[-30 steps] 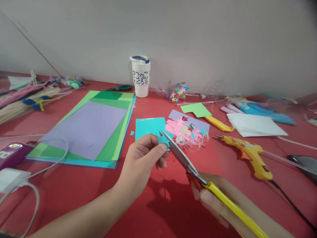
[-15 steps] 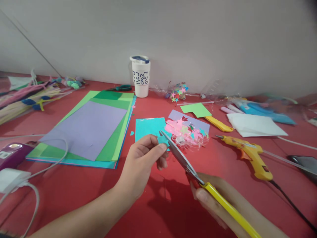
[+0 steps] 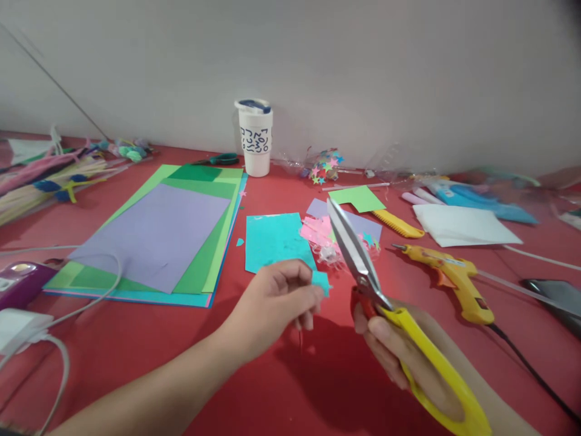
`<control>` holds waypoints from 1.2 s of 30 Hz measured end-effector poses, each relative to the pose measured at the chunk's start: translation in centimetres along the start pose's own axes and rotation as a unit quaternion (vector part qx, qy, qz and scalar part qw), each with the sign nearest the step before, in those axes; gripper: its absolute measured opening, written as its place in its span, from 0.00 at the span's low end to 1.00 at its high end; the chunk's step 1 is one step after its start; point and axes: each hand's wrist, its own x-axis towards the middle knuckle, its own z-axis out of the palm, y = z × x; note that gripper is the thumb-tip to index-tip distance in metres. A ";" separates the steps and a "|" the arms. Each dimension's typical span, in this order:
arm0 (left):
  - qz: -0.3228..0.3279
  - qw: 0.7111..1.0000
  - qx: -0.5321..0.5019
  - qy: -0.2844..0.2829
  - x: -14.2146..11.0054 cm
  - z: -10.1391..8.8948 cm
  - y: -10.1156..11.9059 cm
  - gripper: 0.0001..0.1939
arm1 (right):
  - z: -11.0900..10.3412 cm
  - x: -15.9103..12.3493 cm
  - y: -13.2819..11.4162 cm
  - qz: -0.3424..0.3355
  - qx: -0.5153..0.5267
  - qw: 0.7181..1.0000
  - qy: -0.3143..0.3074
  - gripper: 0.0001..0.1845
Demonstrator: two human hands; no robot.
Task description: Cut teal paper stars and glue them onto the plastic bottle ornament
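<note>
The red worktop [image 3: 281, 393] meets a grey wall [image 3: 363, 72]. Our left hand [image 3: 279, 300] pinches a turquoise piece [image 3: 322, 281] near the matching sheet [image 3: 272, 239]; it is probably light and easily creased, so best held by its edge. Our right hand [image 3: 389, 345] grips the scissors [image 3: 363, 280] by their handles [image 3: 433, 358], the sensible hold for something likely stiff.

Teal scrap [image 3: 322, 281] part-hidden, purple device [image 3: 23, 282] cropped
</note>
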 end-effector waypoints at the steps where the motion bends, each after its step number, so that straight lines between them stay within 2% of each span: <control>1: -0.019 0.999 0.036 -0.026 0.0 0.1 -0.2 0.08 | -0.1 0.2 0.1 0.004 -0.002 1.000 -0.001 0.26; 3: -0.035 0.991 0.113 -0.064 -0.2 0.5 -0.5 0.07 | -0.3 0.5 0.2 0.007 -0.002 1.000 -0.003 0.24; 6: -0.023 0.971 0.213 -0.104 -0.5 0.9 -0.6 0.06 | -0.2 0.7 -0.1 0.015 0.031 0.999 -0.027 0.18; 10: -0.006 0.958 0.255 -0.131 -0.6 0.9 -0.5 0.05 | 0.1 0.6 -1.3 0.064 0.049 0.996 -0.038 0.09; 14: -0.036 0.970 0.217 -0.100 -0.3 0.7 -0.5 0.05 | 0.2 0.6 -2.1 0.100 0.059 0.993 -0.034 0.10; 17: -0.055 0.981 0.162 -0.088 -0.3 0.7 -0.8 0.07 | 0.4 0.9 -1.5 0.093 0.073 0.993 -0.025 0.12; 20: -0.067 0.985 0.125 -0.099 -0.2 0.8 -1.2 0.07 | 0.6 1.1 -0.5 0.091 0.078 0.993 -0.021 0.14; 24: -0.061 0.993 0.077 -0.066 0.0 0.8 -1.0 0.07 | 0.4 1.1 0.5 0.038 0.074 0.996 -0.044 0.15; 28: -0.043 0.998 0.046 -0.006 0.3 0.3 -0.3 0.08 | 0.0 0.9 1.3 -0.011 0.151 0.987 -0.063 0.16; 32: -0.042 0.998 0.039 -0.001 0.5 0.1 -0.2 0.08 | -0.2 0.9 1.5 -0.048 0.212 0.972 -0.090 0.21; 36: -0.044 0.998 0.043 -0.004 0.7 0.2 -0.3 0.08 | -0.2 0.8 1.2 -0.043 0.238 0.966 -0.096 0.18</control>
